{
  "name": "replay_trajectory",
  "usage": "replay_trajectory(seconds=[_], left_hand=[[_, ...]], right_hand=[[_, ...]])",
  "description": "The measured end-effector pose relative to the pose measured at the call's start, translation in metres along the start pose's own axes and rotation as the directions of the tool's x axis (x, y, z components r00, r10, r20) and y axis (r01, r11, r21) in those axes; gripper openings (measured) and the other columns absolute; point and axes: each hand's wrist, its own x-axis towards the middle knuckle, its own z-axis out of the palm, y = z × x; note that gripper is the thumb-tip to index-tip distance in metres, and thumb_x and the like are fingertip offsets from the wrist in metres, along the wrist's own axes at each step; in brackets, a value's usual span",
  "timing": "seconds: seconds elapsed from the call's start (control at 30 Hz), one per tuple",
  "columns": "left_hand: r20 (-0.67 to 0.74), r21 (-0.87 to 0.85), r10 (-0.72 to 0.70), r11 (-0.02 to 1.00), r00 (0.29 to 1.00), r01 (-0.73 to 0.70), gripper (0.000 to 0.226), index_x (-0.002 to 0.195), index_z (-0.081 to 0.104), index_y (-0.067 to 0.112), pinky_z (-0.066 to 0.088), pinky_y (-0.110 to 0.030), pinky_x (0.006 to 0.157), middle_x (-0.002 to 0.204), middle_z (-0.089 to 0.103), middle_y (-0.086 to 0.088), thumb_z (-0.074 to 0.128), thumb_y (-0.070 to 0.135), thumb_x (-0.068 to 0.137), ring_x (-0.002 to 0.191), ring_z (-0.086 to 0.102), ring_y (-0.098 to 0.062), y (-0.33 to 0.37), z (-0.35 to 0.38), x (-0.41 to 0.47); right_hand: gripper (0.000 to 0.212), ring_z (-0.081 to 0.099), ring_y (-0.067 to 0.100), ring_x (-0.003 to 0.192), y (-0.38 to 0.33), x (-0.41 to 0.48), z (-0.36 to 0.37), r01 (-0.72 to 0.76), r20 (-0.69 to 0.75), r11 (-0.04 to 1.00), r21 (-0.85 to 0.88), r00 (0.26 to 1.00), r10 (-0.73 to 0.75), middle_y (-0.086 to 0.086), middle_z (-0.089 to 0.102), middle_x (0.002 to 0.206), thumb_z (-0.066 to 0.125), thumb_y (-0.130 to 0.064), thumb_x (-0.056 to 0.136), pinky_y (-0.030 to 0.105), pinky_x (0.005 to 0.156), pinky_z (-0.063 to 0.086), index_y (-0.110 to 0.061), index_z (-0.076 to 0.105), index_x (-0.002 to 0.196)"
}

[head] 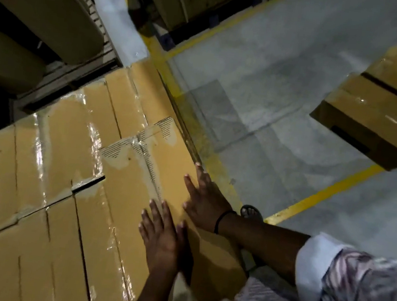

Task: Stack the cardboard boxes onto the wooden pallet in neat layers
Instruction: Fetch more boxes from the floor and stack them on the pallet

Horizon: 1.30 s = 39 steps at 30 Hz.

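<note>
The tan corrugated cardboard box sealed with glossy clear tape (pixel 136 175) lies at the near right corner of a flat layer of matching taped boxes (pixel 39 159), its outer edge along a yellow painted floor line (pixel 173 84); the pallet beneath is hidden. Both hands lie flat, gripping nothing: the left hand (pixel 163 240) presses spread fingers on the top and the right hand (pixel 204 201) rests at the outer edge, likely nudging the box flush with its neighbours. Beyond, grey concrete floor (pixel 287 99) separates this layer from another wrapped stack of brown boxes (pixel 387 104), well apart
</note>
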Motion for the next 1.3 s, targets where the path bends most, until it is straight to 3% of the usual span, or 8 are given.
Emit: replay_trajectory(seconds=[0.13, 0.37, 0.63, 0.73, 0.87, 0.93, 1.07, 1.3], left_hand=[[-0.005, 0.045, 0.054, 0.998, 0.999, -0.053, 0.071, 0.163, 0.004, 0.034, 0.006, -0.057, 0.123, 0.170, -0.010, -0.007, 0.021, 0.061, 0.100, 0.155, -0.005, -0.040, -0.021, 0.015, -0.050], [-0.034, 0.041, 0.177, 0.984, 0.984, -0.176, 0.069, 0.160, -0.009, 0.041, -0.006, -0.056, 0.123, 0.167, -0.024, 0.000, 0.020, 0.064, 0.101, 0.152, -0.024, -0.035, -0.033, 0.028, -0.106], [-0.052, 0.099, 0.246, 0.966, 0.968, -0.240, 0.076, 0.163, 0.014, 0.026, 0.013, -0.059, 0.123, 0.171, 0.002, -0.005, 0.029, 0.065, 0.099, 0.155, 0.002, -0.039, -0.054, 0.052, -0.148], [-0.042, 0.081, 0.249, 0.966, 0.968, -0.245, 0.079, 0.163, 0.007, 0.028, 0.001, -0.055, 0.123, 0.170, -0.009, -0.001, 0.014, 0.073, 0.098, 0.155, -0.011, -0.036, -0.062, 0.054, -0.169], [-0.023, 0.067, 0.160, 0.985, 0.987, -0.158, 0.094, 0.159, -0.018, 0.033, -0.014, -0.051, 0.122, 0.163, -0.034, 0.004, -0.026, 0.079, 0.077, 0.149, -0.033, -0.032, -0.060, 0.050, -0.199], [-0.023, 0.063, 0.120, 0.991, 0.993, -0.118, 0.084, 0.157, -0.024, 0.033, -0.016, -0.050, 0.122, 0.160, -0.039, 0.005, -0.016, 0.075, 0.085, 0.148, -0.035, -0.032, -0.059, 0.052, -0.214], [-0.006, 0.022, 0.049, 0.999, 0.999, -0.048, 0.077, 0.157, -0.023, 0.032, -0.004, -0.052, 0.125, 0.161, -0.037, 0.003, 0.029, 0.053, 0.104, 0.149, -0.031, -0.031, -0.058, 0.065, -0.249], [0.023, -0.110, -0.038, 0.993, 0.999, 0.040, 0.071, 0.163, 0.009, 0.024, 0.015, -0.046, 0.124, 0.171, -0.002, -0.001, 0.045, 0.041, 0.104, 0.156, -0.001, -0.035, -0.058, 0.056, -0.291]], right_hand=[[0.082, -0.015, 0.046, 0.151, -0.007, -0.032, 0.023, -0.058, -0.039, 0.978, -0.200, 0.998, 0.051, 0.021, -0.034, 0.160, 0.013, -0.065, 0.098, 0.060, 0.120, 0.015, -0.017, -0.008, 0.161], [0.084, -0.027, 0.044, 0.148, -0.018, -0.084, 0.030, -0.091, -0.002, 0.948, -0.304, 0.995, 0.095, 0.014, -0.034, 0.161, 0.017, -0.070, 0.098, 0.057, 0.122, -0.001, -0.022, -0.015, 0.159], [0.082, -0.036, 0.039, 0.145, -0.033, -0.152, 0.057, -0.086, 0.003, 0.918, -0.387, 0.996, 0.094, 0.014, -0.035, 0.160, 0.011, -0.070, 0.098, 0.057, 0.122, -0.009, -0.022, -0.017, 0.159], [0.084, -0.034, 0.038, 0.146, -0.032, -0.162, 0.055, -0.067, 0.028, 0.911, -0.407, 0.996, 0.086, 0.013, -0.033, 0.161, 0.013, -0.071, 0.097, 0.056, 0.122, -0.011, -0.023, -0.015, 0.160], [0.084, -0.027, 0.037, 0.150, -0.030, -0.176, 0.050, -0.004, 0.092, 0.902, -0.431, 0.995, 0.048, 0.015, -0.027, 0.164, 0.018, -0.070, 0.097, 0.054, 0.122, -0.003, -0.022, -0.011, 0.160], [0.084, -0.024, 0.037, 0.151, -0.028, -0.187, 0.051, 0.027, 0.124, 0.905, -0.425, 0.992, 0.028, 0.015, -0.025, 0.164, 0.021, -0.069, 0.097, 0.055, 0.122, 0.003, -0.023, -0.009, 0.161], [0.075, -0.019, 0.034, 0.153, -0.019, -0.226, 0.051, 0.097, 0.173, 0.905, -0.414, 0.985, -0.026, 0.012, -0.020, 0.166, 0.026, -0.059, 0.103, 0.053, 0.123, 0.016, -0.023, -0.005, 0.161], [0.072, -0.012, 0.030, 0.155, -0.005, -0.292, 0.051, 0.148, 0.234, 0.915, -0.374, 0.970, -0.061, 0.007, -0.015, 0.168, 0.041, -0.034, 0.105, 0.047, 0.120, 0.028, -0.022, 0.000, 0.162]])
